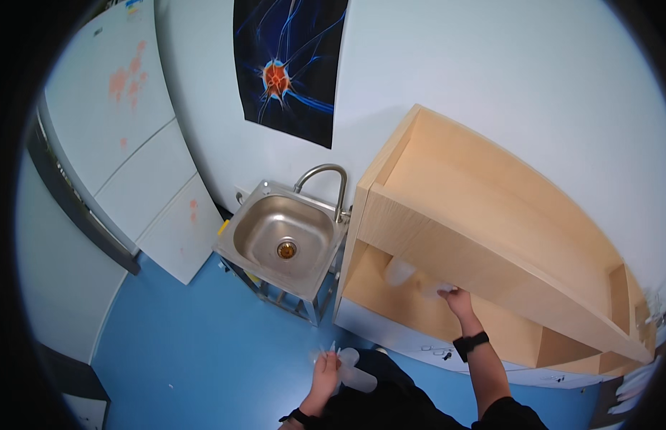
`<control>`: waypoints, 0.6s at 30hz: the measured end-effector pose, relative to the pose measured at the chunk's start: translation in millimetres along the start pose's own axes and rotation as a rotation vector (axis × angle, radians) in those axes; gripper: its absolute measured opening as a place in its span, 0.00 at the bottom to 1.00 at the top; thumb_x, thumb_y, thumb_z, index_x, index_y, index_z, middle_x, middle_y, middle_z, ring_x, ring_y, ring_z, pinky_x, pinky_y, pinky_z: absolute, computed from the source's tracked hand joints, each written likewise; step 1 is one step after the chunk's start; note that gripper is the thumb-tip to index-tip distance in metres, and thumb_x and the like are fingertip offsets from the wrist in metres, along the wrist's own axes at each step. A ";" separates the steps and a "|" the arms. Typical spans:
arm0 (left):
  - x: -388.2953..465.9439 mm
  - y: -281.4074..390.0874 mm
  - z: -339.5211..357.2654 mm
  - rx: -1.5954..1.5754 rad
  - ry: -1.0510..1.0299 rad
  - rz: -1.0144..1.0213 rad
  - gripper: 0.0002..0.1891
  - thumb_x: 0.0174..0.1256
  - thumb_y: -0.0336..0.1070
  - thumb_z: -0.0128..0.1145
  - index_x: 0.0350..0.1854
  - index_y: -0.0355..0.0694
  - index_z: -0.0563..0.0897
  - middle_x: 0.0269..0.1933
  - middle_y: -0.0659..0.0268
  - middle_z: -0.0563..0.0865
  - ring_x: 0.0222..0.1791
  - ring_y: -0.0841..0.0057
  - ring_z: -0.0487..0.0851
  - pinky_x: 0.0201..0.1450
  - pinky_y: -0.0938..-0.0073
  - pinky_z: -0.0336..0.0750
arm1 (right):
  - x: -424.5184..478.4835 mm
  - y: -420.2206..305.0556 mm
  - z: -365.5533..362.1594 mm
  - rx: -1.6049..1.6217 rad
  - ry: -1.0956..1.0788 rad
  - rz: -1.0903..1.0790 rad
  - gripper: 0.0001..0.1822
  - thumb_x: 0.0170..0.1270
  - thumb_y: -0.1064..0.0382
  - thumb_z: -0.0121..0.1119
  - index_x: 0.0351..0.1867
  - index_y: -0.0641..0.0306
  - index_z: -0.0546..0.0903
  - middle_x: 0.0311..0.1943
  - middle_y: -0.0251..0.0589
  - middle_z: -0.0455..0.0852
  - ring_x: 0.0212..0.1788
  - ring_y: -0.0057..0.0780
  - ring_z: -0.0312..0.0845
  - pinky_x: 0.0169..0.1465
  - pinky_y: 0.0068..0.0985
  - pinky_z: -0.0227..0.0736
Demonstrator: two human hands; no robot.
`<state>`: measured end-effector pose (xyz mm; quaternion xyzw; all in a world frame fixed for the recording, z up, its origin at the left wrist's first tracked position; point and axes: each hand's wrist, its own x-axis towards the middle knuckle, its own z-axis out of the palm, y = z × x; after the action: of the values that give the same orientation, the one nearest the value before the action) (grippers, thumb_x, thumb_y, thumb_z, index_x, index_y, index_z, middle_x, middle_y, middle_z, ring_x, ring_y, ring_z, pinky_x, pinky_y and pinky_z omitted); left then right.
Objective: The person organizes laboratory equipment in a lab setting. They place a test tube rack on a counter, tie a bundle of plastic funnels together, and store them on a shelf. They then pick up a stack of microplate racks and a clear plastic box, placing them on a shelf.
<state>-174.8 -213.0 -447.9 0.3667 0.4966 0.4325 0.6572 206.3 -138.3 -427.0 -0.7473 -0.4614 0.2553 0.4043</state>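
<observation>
My left hand is closed on several translucent plastic cups, held low in front of my body above the blue floor. My right hand reaches into the lower opening of a light wooden shelf unit, its fingers on another translucent plastic container, partly hidden by my fingers and the shelf. To the left of it, a further translucent container stands in the same opening. The exact shape of the items in my left hand is partly blurred.
A stainless steel sink with a curved faucet stands left of the shelf unit. A white refrigerator with reddish marks is at the far left. A poster hangs on the wall. Drawers or doors with handles lie below the shelf opening.
</observation>
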 end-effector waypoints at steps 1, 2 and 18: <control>0.3 -2.8 1.3 -0.029 0.000 -0.001 0.14 0.68 0.42 0.40 0.31 0.35 0.71 0.22 0.72 0.70 0.23 0.86 0.65 0.26 0.83 0.62 | 18.9 16.3 -0.1 -0.144 0.038 -0.086 0.22 0.44 0.67 0.64 0.45 0.66 0.75 0.41 0.46 0.78 0.43 0.35 0.75 0.45 0.25 0.70; -0.3 -5.5 2.8 -0.058 0.005 -0.002 0.14 0.68 0.42 0.40 0.31 0.36 0.71 0.22 0.72 0.70 0.22 0.87 0.65 0.26 0.84 0.62 | 35.9 29.9 -0.4 -0.284 0.063 -0.178 0.23 0.45 0.66 0.63 0.46 0.67 0.74 0.42 0.46 0.77 0.45 0.36 0.74 0.47 0.26 0.68; -26.4 -8.0 -14.4 0.059 0.187 0.038 0.13 0.68 0.42 0.40 0.32 0.37 0.70 0.23 0.71 0.71 0.23 0.86 0.67 0.27 0.84 0.63 | 91.1 11.5 49.6 -0.215 -0.138 0.047 0.25 0.50 0.61 0.60 0.50 0.68 0.72 0.51 0.47 0.73 0.55 0.37 0.66 0.57 0.25 0.58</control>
<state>-190.7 -239.7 -449.7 0.3533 0.5613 0.4624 0.5885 214.8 -41.2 -464.4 -0.7776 -0.4951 0.2647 0.2831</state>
